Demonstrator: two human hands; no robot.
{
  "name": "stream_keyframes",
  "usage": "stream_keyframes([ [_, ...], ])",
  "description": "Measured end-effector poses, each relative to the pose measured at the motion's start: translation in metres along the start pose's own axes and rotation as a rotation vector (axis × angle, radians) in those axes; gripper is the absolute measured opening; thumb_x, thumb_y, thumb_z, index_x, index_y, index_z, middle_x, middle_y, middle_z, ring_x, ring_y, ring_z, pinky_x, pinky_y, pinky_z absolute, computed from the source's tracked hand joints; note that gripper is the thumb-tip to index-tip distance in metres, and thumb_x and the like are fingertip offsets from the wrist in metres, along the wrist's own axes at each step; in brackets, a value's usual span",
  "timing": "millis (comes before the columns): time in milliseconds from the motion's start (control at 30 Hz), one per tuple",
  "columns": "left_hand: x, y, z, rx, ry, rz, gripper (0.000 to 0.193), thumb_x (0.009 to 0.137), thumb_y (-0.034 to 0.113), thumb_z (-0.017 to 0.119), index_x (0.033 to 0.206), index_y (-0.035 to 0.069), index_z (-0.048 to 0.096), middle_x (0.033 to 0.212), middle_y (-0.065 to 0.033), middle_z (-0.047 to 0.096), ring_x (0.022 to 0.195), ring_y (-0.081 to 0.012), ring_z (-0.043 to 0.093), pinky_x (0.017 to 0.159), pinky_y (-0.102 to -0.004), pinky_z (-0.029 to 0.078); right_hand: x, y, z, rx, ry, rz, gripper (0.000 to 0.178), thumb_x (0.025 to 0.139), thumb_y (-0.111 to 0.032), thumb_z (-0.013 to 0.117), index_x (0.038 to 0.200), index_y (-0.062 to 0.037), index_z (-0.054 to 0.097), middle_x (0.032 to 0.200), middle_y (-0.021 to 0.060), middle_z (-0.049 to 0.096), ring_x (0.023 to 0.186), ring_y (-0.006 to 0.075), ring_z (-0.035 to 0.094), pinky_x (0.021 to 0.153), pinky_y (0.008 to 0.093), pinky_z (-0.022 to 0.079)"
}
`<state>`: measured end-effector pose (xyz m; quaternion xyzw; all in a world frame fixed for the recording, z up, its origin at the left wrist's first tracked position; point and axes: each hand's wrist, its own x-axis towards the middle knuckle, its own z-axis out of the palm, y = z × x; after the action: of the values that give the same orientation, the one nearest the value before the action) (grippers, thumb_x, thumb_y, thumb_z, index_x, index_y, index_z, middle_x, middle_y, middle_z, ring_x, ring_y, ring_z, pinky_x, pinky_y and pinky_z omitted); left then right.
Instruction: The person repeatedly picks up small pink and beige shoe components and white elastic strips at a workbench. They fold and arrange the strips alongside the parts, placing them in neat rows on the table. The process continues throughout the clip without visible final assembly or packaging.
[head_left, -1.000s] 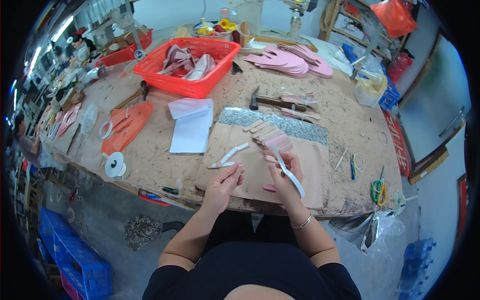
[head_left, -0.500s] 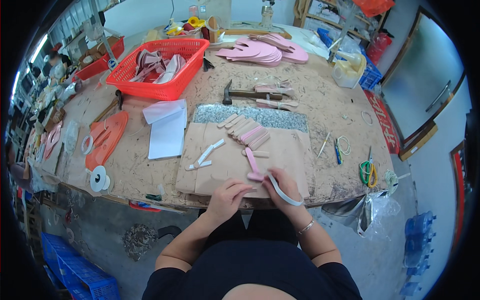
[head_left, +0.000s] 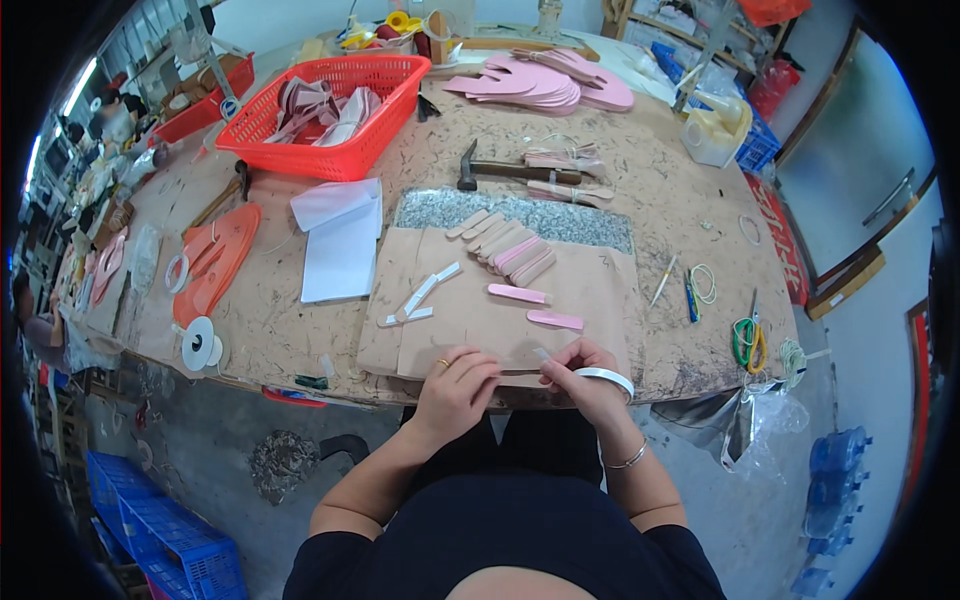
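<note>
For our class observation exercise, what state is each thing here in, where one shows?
Left hand: curled; anything inside hidden
Right hand: pinching white tape
White tape: bent in a loop
Nearer pink strips: two, lying apart
Red basket: upright, loaded
Middle hammer: lying down
Scissors: blades apparently closed

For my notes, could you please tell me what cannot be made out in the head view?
Head view:
whatever the left hand may hold: hidden by that hand
part of the white strip: covered by the right hand
bottom of the red basket: mostly covered by loose pieces
</note>
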<state>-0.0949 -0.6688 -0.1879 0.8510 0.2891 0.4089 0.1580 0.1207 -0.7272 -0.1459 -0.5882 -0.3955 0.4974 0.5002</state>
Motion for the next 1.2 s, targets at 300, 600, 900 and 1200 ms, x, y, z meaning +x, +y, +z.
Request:
stream_keyframes([
  [300,-0.003,0.001,0.0,0.113,0.019,0.072,0.019,0.079,0.008,0.074,0.098,0.007,0.071,0.106,-0.0032,0.068,0.104,-0.0245,0.062,0.09,-0.0369,0.05,0.032,-0.037,0.0,-0.326,-0.293,0.229,0.013,0.09,-0.014,0.071,0.09,-0.0018,0.065,0.078,0.0043,0.067,0.068,0.0088,0.064,0.059,0.0227,0.053],
  [600,-0.008,-0.001,0.003,0.153,0.014,0.066,0.021,0.084,0.015,0.071,0.105,0.011,0.07,0.111,0.0009,0.066,0.107,-0.0205,0.061,0.091,-0.0335,0.045,0.037,-0.032,0.007,-0.376,-0.303,0.368,0.017,0.091,-0.017,0.072,0.091,-0.0027,0.063,0.078,0.0034,0.068,0.067,0.0079,0.065,0.059,0.0199,0.053],
  [900,-0.006,0.0,0.003,0.14,0.026,0.075,0.024,0.078,0.014,0.076,0.102,0.011,0.071,0.108,-0.0012,0.067,0.105,-0.0229,0.061,0.091,-0.0362,0.048,0.039,-0.029,0.01,-0.445,-0.321,0.34,0.017,0.091,-0.018,0.071,0.091,-0.0022,0.064,0.077,0.0042,0.068,0.067,0.0095,0.066,0.059,0.0218,0.054],
  [1200,0.0,0.007,0.002,0.225,-0.058,0.076,0.033,0.075,0.024,0.08,0.106,0.016,0.073,0.107,0.0006,0.063,0.106,-0.023,0.057,0.094,-0.0377,0.042,0.012,-0.024,-0.001,-0.705,0.041,-0.24,0.03,0.083,-0.018,0.077,0.103,0.0009,0.067,0.071,0.0092,0.069,0.066,0.0161,0.068,0.061,0.0294,0.055],
])
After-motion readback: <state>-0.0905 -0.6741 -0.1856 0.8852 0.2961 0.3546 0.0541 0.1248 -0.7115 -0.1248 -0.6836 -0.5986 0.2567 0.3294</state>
